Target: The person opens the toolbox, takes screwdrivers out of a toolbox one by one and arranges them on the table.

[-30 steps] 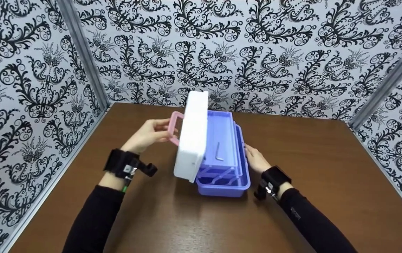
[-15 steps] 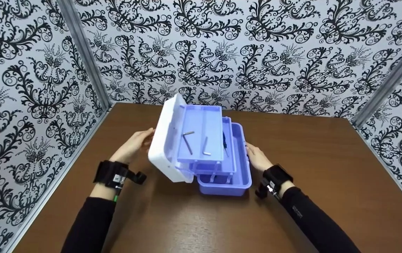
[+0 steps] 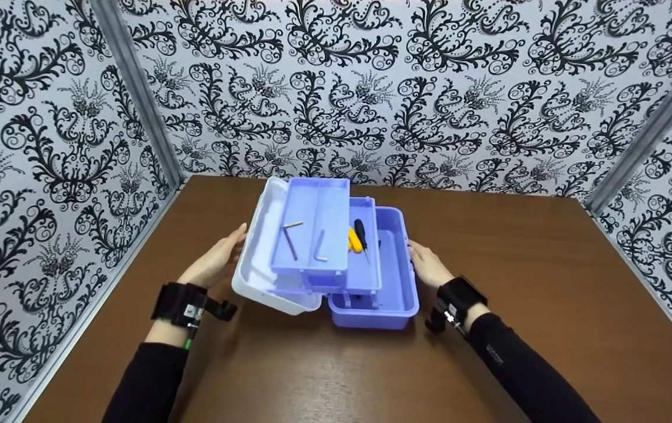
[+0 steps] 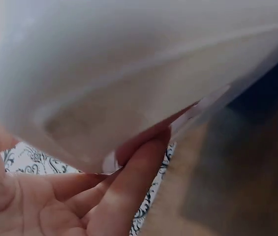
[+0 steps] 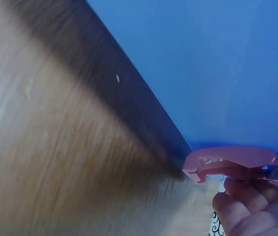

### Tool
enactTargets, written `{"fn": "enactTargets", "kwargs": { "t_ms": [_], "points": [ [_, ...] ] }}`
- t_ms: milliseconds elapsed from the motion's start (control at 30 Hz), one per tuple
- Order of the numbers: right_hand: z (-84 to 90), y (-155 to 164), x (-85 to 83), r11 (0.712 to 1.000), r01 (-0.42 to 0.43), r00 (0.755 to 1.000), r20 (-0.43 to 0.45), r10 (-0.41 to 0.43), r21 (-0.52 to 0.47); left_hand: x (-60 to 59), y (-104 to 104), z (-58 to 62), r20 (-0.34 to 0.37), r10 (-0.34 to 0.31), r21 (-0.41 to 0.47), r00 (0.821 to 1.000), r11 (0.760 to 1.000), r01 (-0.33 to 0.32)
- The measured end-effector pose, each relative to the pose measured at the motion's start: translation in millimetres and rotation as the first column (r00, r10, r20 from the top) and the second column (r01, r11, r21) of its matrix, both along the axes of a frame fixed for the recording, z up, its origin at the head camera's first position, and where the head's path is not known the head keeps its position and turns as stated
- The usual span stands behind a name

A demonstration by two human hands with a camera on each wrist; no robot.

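Left hand (image 3: pixel 214 263) fingertips behind white lid (image 3: pixel 256 258), wrist views blurred

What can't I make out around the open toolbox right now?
- Left hand fingertips: head view, hidden behind the white lid.
- Bottom compartment contents: head view, partly covered by the trays.
- Pink latch: right wrist view, blurred; touch by the right hand unclear.

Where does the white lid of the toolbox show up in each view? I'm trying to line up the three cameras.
Head: white lid left of centre, swung open to the left, left hand under its edge.
Left wrist: lid fills the upper frame, fingers beneath it.
Right wrist: not in it; only the blue box wall.
Shared landmark: brown table.
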State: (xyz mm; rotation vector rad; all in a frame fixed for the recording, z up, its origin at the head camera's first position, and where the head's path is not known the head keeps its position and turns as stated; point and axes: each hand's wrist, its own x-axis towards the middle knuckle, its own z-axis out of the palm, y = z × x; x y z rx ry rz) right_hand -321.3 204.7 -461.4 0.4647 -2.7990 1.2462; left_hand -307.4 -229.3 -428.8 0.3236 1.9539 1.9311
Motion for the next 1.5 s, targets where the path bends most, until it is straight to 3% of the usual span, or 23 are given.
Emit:
{"fn": "enactTargets", "kwargs": {
  "t_ms": [167, 267, 500, 767, 833, 900, 1000, 1100, 1233, 1333, 1500],
  "points": [
    [-0.7, -0.1, -1.3, 1.0, -0.006, 1.0, -0.005, 0.006, 0.003, -13.2, -12.1, -29.5, -0.02, -0.099, 0.061, 0.995, 0.993, 0.1],
    [-0.9, 0.0, -1.5, 1.0, 0.001, 1.0, 0.01, -0.001, 0.015, -16.8, -15.1, -42.5, -0.04, -0.118, 0.059, 0.992, 0.991, 0.12],
    [-0.6, 0.3, -0.2, 0.999, 0.016, 1.0, 0.015, -0.016, 0.029, 2.5, -7.8, -34.9, -0.021, -0.026, -0.043, 0.999, 0.999, 0.025],
    [-0.9, -1.5, -0.9, 0.999, 0.017, 0.999, 0.027, -0.018, 0.033, 8.8, -8.9, -38.2, -0.043, 0.075, -0.095, 0.996, 0.992, -0.079],
    [-1.4, -1.4, -1.0, 0.999, 0.012, 0.999, 0.029, -0.013, 0.033, 9.4, -8.8, -38.6, -0.085, 0.084, -0.146, 0.993, 0.985, -0.096],
    [-1.7, -1.4, -1.0, 1.0, 0.01, 0.999, 0.031, -0.011, 0.03, 10.1, -7.6, -38.2, -0.164, 0.104, -0.253, 0.981, 0.957, -0.144],
    [-2.1, -0.8, -1.0, 1.0, 0.012, 0.999, 0.036, -0.013, 0.028, 10.9, -5.5, -38.5, -0.274, 0.105, -0.399, 0.956, 0.892, -0.212],
    [-2.3, -0.7, -1.3, 1.0, 0.016, 0.999, 0.039, -0.017, 0.026, 10.6, -3.1, -40.8, -0.342, 0.118, -0.483, 0.932, 0.829, -0.283],
    [-3.0, -0.3, -1.8, 1.0, -0.004, 1.0, 0.02, 0.003, 0.028, 10.4, -1.1, -43.8, -0.389, 0.131, -0.538, 0.912, 0.771, -0.341],
    [-2.6, 0.5, -1.7, 0.999, -0.016, 1.0, -0.003, 0.016, 0.028, 10.4, -0.4, -43.1, -0.392, 0.126, -0.553, 0.911, 0.76, -0.343],
    [0.1, 0.1, -1.0, 1.0, -0.015, 1.0, -0.005, 0.015, 0.018, 11.8, -1.3, -34.7, -0.354, 0.121, -0.543, 0.927, 0.781, -0.309]
  ]
}}
